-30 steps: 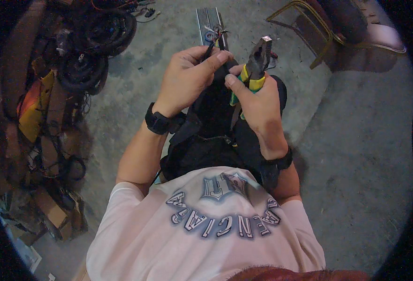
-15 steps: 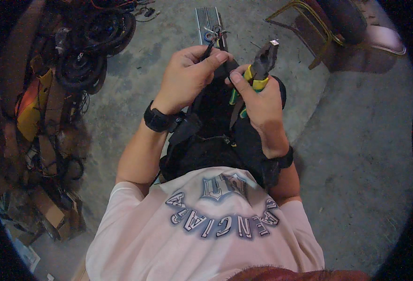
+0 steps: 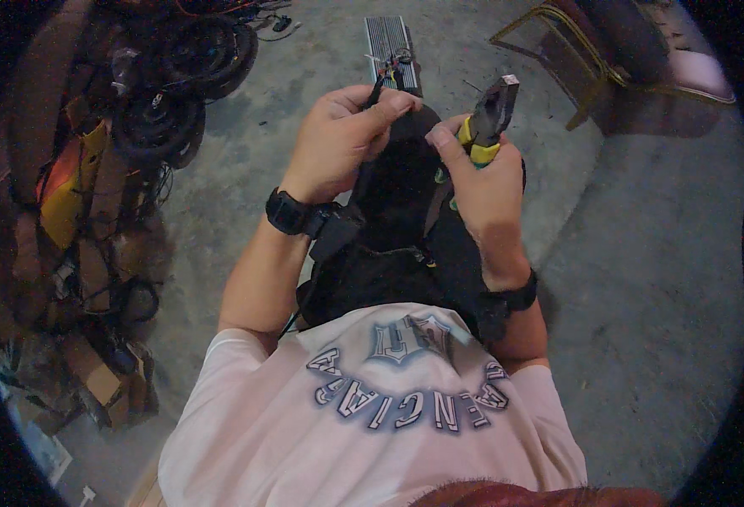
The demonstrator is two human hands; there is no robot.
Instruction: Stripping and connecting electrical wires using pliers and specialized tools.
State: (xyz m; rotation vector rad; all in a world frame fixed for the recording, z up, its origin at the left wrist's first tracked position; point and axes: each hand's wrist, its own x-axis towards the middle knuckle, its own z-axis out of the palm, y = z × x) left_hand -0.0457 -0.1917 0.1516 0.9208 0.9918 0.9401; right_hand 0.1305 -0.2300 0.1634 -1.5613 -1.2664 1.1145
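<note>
My left hand pinches a black cable whose end splits into a cluster of small coloured wires. Behind those wires lies a long, ribbed silver metal housing. My right hand grips pliers with yellow and green handles, their dark jaws pointing up and right, a little apart from my left hand. Both hands are above my black trousers; how the cable runs below my fingers is hard to make out against that dark cloth.
At the left, black tyres, cardboard pieces, tangled cables and an orange-yellow panel are heaped on the concrete floor. A chair with a brass-coloured frame and dark padding is at the upper right.
The pliers have moved right and now stand farther from my left hand. Both hands appear shifted slightly right along with the view. My left hand keeps its pinch on the cable.
</note>
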